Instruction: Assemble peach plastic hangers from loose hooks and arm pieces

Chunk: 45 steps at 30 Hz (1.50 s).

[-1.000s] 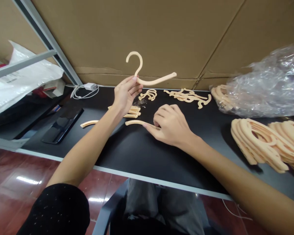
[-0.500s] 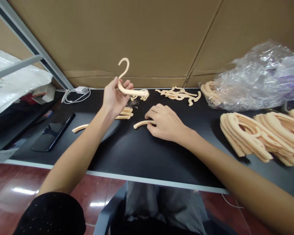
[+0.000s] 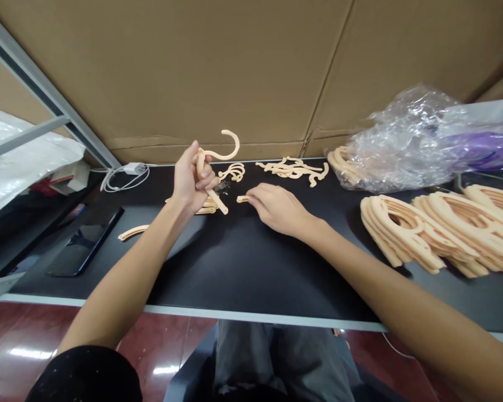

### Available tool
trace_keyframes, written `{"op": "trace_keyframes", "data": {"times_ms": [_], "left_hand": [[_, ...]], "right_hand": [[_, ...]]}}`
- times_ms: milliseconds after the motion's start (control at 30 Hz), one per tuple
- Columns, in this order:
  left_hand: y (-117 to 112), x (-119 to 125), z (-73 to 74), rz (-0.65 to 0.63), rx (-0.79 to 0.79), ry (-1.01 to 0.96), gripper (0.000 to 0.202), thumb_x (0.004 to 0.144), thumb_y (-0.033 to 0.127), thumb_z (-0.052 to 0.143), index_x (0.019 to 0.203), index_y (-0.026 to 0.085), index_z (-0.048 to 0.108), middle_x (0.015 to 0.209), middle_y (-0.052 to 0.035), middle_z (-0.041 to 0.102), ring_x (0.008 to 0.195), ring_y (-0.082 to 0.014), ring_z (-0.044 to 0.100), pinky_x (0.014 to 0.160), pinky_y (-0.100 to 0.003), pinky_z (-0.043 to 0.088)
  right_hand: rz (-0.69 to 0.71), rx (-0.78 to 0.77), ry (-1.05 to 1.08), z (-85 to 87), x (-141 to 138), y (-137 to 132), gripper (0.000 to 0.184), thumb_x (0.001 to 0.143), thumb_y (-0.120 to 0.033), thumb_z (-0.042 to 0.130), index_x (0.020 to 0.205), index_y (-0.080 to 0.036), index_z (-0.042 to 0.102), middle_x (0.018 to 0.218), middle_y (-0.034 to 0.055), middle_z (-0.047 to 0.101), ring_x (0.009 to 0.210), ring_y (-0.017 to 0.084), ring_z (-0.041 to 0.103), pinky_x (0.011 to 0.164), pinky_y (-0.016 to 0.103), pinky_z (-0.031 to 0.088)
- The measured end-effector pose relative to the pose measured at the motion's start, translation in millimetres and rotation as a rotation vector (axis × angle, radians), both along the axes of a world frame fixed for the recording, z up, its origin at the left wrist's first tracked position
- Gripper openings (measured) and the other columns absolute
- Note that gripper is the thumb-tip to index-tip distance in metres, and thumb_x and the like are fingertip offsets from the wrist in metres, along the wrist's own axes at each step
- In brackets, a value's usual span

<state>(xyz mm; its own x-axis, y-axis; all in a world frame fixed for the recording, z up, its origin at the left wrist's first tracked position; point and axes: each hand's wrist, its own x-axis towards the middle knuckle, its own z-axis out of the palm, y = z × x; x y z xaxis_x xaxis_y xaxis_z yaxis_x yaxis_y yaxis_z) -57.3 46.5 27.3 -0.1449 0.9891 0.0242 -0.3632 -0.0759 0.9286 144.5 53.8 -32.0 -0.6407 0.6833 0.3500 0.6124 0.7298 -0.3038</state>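
My left hand (image 3: pixel 197 176) is closed around a cream plastic hanger piece, raised over the table. Its curved hook (image 3: pixel 230 151) points up and to the right, and its straight arm (image 3: pixel 217 202) slants down out of my fingers. My right hand (image 3: pixel 279 207) pinches a short cream hanger arm (image 3: pixel 243 199), whose far end sticks out to the left; the rest is hidden in my fingers. Below my left hand lies a small stack of hanger arms (image 3: pixel 207 208), partly covered. Loose hooks (image 3: pixel 235 172) lie just behind, with small dark bits beside them.
More loose hanger pieces (image 3: pixel 295 169) lie at the back. Piles of hangers (image 3: pixel 419 231) stand at the right, before a clear plastic bag (image 3: pixel 402 148). A black phone (image 3: pixel 86 240), a single hanger arm (image 3: pixel 133 232) and a white charger cable (image 3: pixel 126 178) are at the left.
My left hand has turned the hanger piece, so its arm now slopes downward and its hook opens leftward. My right hand has lifted the short hanger arm slightly off the table.
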Motion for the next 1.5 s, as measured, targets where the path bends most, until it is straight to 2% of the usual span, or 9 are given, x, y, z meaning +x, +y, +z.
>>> {"op": "trace_keyframes", "data": {"times_ms": [167,400,533,767,900,1000,1167,1367,1500], "left_hand": [[-7,10,2.2,-0.078,0.104,0.124,0.056,0.096,0.061,0.054,0.062,0.017,0.060,0.046,0.0063,0.032,0.038,-0.0047,0.028,0.041,-0.021,0.032],[-21,25,-6.6,0.045,0.483,0.538,0.033,0.085,0.050,0.073,0.082,0.017,0.074,0.067,-0.0014,0.065,0.063,-0.0118,0.060,0.064,-0.024,0.049],[-20,25,-21.9,0.127,0.530,0.857,0.026,0.085,0.042,0.075,0.094,0.018,0.075,0.086,-0.0038,0.076,0.079,-0.0164,0.069,0.077,-0.026,0.054],[-6,16,-48.3,0.089,0.478,0.967,0.029,0.089,0.043,0.069,0.103,0.019,0.075,0.090,-0.0039,0.077,0.077,-0.0163,0.071,0.076,-0.026,0.056],[-6,15,-50.2,0.100,0.468,1.077,0.027,0.088,0.042,0.070,0.102,0.019,0.077,0.095,-0.0054,0.079,0.081,-0.0184,0.071,0.081,-0.029,0.055],[-5,13,-51.2,0.074,0.468,1.139,0.023,0.088,0.038,0.070,0.097,0.019,0.078,0.093,-0.0058,0.079,0.080,-0.0188,0.071,0.079,-0.029,0.054],[-2,9,-53.5,0.026,0.487,1.135,0.019,0.085,0.036,0.073,0.088,0.019,0.079,0.090,-0.0049,0.079,0.074,-0.0182,0.070,0.070,-0.028,0.053],[-5,11,-48.8,0.009,0.524,1.152,0.010,0.081,0.028,0.075,0.086,0.024,0.083,0.089,-0.0036,0.081,0.080,-0.0201,0.072,0.074,-0.029,0.054],[-5,12,-48.2,0.001,0.565,1.112,0.009,0.081,0.030,0.076,0.082,0.025,0.083,0.084,-0.0048,0.080,0.075,-0.0205,0.072,0.072,-0.032,0.054]], "right_hand": [[-0.036,-0.081,0.411,1.6,4,13,0.026,0.098,-0.018,0.047,0.109,-0.016,0.070,0.103,0.0093,0.074,0.094,0.022,0.066,0.087,0.036,0.048],[-0.036,-0.378,0.687,11.0,3,15,0.021,0.094,-0.025,0.049,0.099,-0.017,0.068,0.086,0.0033,0.068,0.070,0.015,0.061,0.068,0.030,0.048],[-0.007,-0.400,0.598,11.4,6,18,0.025,0.094,-0.033,0.052,0.095,-0.016,0.070,0.081,0.0030,0.067,0.068,0.014,0.057,0.065,0.029,0.045],[0.019,-0.380,0.451,7.2,14,24,0.028,0.094,-0.031,0.053,0.097,-0.014,0.075,0.081,0.0039,0.070,0.072,0.015,0.058,0.071,0.029,0.043],[0.000,-0.370,0.395,9.6,18,27,0.029,0.094,-0.027,0.051,0.093,-0.014,0.076,0.077,0.0033,0.070,0.068,0.014,0.056,0.070,0.029,0.040],[-0.009,-0.346,0.357,11.3,20,28,0.028,0.091,-0.024,0.052,0.089,-0.015,0.078,0.076,0.0032,0.070,0.069,0.014,0.057,0.071,0.029,0.040],[-0.026,-0.330,0.259,11.9,22,26,0.028,0.090,-0.026,0.053,0.082,-0.016,0.078,0.072,0.0022,0.068,0.066,0.014,0.053,0.065,0.029,0.035],[0.010,-0.310,0.215,9.0,27,29,0.027,0.090,-0.027,0.054,0.085,-0.018,0.079,0.079,0.0030,0.073,0.069,0.014,0.055,0.067,0.029,0.036],[0.015,-0.297,0.220,8.8,29,28,0.028,0.091,-0.029,0.055,0.087,-0.019,0.080,0.078,0.0029,0.074,0.069,0.014,0.056,0.067,0.029,0.036]]}}
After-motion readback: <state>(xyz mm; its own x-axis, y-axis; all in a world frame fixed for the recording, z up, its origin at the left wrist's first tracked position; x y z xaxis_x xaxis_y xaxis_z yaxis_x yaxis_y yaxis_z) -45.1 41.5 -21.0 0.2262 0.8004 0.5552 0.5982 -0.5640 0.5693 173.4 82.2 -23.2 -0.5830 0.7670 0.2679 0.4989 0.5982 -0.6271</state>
